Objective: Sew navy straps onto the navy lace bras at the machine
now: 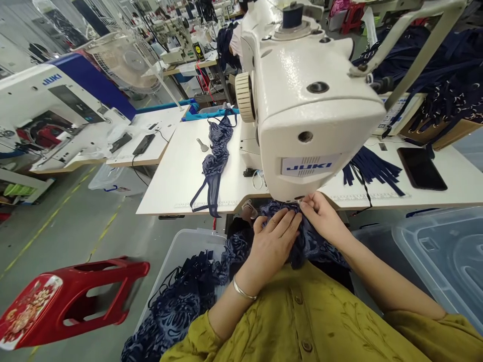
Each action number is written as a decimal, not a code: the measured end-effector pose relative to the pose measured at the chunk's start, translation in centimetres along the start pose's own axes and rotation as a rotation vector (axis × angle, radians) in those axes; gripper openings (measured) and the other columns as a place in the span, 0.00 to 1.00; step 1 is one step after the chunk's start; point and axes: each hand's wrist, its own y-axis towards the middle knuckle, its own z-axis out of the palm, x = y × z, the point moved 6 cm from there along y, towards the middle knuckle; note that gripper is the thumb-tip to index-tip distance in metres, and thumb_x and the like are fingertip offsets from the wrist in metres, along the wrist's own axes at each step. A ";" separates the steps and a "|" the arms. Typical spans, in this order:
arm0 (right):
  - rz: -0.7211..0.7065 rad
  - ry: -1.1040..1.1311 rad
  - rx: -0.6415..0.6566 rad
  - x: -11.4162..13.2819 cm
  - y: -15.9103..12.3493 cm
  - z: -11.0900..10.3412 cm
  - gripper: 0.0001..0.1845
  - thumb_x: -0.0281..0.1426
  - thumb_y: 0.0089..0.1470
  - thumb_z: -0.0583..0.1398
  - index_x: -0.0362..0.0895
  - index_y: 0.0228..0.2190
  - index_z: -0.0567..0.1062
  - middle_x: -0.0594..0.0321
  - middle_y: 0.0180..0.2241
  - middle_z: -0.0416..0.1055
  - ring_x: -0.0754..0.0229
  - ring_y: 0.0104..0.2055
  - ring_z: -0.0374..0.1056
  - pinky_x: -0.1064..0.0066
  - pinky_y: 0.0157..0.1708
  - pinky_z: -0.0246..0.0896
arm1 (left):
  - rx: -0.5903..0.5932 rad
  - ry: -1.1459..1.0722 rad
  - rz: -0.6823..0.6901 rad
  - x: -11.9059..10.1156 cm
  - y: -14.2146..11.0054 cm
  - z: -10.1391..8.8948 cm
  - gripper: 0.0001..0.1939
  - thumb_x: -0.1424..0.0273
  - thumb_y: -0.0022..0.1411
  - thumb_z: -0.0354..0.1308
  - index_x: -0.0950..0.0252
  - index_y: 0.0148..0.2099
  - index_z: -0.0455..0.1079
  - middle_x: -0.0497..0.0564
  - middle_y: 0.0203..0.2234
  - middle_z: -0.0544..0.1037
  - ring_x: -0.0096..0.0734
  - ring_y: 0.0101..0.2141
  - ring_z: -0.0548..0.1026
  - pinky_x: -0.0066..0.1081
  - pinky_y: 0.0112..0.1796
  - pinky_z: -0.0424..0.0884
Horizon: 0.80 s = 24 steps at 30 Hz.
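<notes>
Lace fabric (317,240) sits at the bench's (169,176) front edge, seemingly mid-work: left hand (273,245) resting open on it, right hand (322,216) pinched, hold unclear. Whether the bra (218,163) leftward or the heap (181,306) in the bin (188,235) is finished, I can't tell.

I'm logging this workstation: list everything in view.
Sewing machine: one, white, centre
Thread spool: one, navy, machine's top
Table: one, white, beneath machine
Bra: one, blue, table's left
Small tool: one, grey, beside bra
Strap bundle: one, navy, table's right
Phone: one, black, beside bundle
Strap pile: one, navy, upper right
Garments: uncounted, navy, in left bin
Left bin: one, translucent, lower centre-left
Right bin: one, translucent, lower right
Stool: one, red, left foreground
Side machine: one, white-blue, far left
Fan: one, pale, upper left
Background machines: several, white, far back
Fabric: uncountable, navy, at both hands
Shirt: one, olive-yellow, bottom
Left hand: one, bare, on fabric
Right hand: one, bare, by machine's underside
</notes>
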 end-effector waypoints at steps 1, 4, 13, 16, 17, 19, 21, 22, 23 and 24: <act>0.001 -0.007 -0.012 -0.1 0.2 -0.1 0.07 0.37 0.61 0.53 0.48 0.34 0.62 0.70 0.23 0.61 0.61 0.26 0.62 0.70 0.27 0.60 | -0.010 0.017 -0.009 0.0 0.1 0.0 0.19 0.69 0.70 0.48 0.59 0.62 0.61 0.51 0.54 0.74 0.33 0.56 0.68 0.39 0.51 0.60; -0.022 -0.094 -0.060 0.2 0.6 -0.4 0.06 0.36 0.59 0.54 0.48 0.35 0.62 0.69 0.25 0.63 0.60 0.28 0.64 0.68 0.31 0.61 | -0.042 0.068 -0.039 -0.1 0.3 0.0 0.19 0.68 0.69 0.50 0.60 0.61 0.63 0.53 0.52 0.75 0.35 0.54 0.70 0.39 0.49 0.60; -0.055 -0.263 -0.121 0.6 1.4 -0.6 0.06 0.34 0.56 0.54 0.48 0.35 0.61 0.63 0.29 0.69 0.56 0.30 0.69 0.66 0.29 0.61 | -0.072 0.090 -0.097 -0.2 0.9 0.0 0.18 0.67 0.70 0.48 0.62 0.60 0.63 0.53 0.52 0.75 0.35 0.53 0.70 0.40 0.49 0.58; -0.033 -0.283 -0.123 0.9 1.5 -0.6 0.05 0.34 0.55 0.54 0.48 0.35 0.61 0.62 0.28 0.70 0.55 0.30 0.69 0.65 0.28 0.61 | -0.075 0.108 -0.099 -0.3 1.0 -0.1 0.18 0.67 0.70 0.49 0.63 0.59 0.64 0.53 0.51 0.76 0.36 0.53 0.71 0.40 0.48 0.60; -0.027 -0.295 -0.129 0.9 1.5 -0.6 0.05 0.34 0.55 0.54 0.48 0.34 0.61 0.62 0.28 0.70 0.54 0.29 0.69 0.65 0.28 0.61 | -0.077 0.116 -0.100 -0.4 1.0 -0.2 0.18 0.67 0.70 0.49 0.63 0.59 0.64 0.53 0.51 0.76 0.36 0.52 0.71 0.40 0.48 0.60; -0.022 -0.313 -0.136 1.1 1.6 -0.7 0.05 0.35 0.54 0.54 0.48 0.33 0.62 0.63 0.26 0.69 0.54 0.29 0.69 0.66 0.27 0.61 | -0.078 0.127 -0.102 -0.5 1.1 -0.2 0.18 0.68 0.69 0.50 0.63 0.59 0.65 0.53 0.51 0.76 0.36 0.52 0.71 0.40 0.48 0.60; -0.032 -0.324 -0.142 1.1 1.6 -0.7 0.05 0.35 0.54 0.54 0.48 0.32 0.62 0.64 0.25 0.69 0.54 0.28 0.69 0.66 0.26 0.60 | -0.078 0.136 -0.103 -0.6 1.1 -0.3 0.17 0.67 0.69 0.50 0.63 0.58 0.65 0.53 0.50 0.76 0.36 0.52 0.71 0.39 0.48 0.60; -0.038 -0.327 -0.144 1.1 1.6 -0.7 0.05 0.35 0.54 0.54 0.48 0.32 0.62 0.64 0.25 0.68 0.54 0.28 0.68 0.66 0.26 0.60 | -0.080 0.139 -0.103 -0.6 1.2 -0.3 0.17 0.67 0.69 0.50 0.63 0.58 0.66 0.53 0.50 0.76 0.36 0.52 0.72 0.39 0.47 0.61; -0.044 -0.327 -0.144 1.1 1.6 -0.7 0.05 0.35 0.54 0.54 0.48 0.32 0.62 0.65 0.25 0.68 0.55 0.27 0.68 0.67 0.26 0.60 | -0.081 0.141 -0.102 -0.7 1.2 -0.3 0.17 0.67 0.69 0.50 0.63 0.58 0.66 0.53 0.50 0.76 0.35 0.51 0.72 0.39 0.47 0.61; -0.050 -0.325 -0.143 1.1 1.6 -0.7 0.05 0.35 0.54 0.55 0.48 0.32 0.62 0.65 0.25 0.68 0.56 0.27 0.68 0.67 0.25 0.60 | -0.080 0.143 -0.101 -0.7 1.2 -0.3 0.17 0.67 0.69 0.50 0.63 0.58 0.65 0.52 0.49 0.76 0.35 0.51 0.72 0.39 0.47 0.61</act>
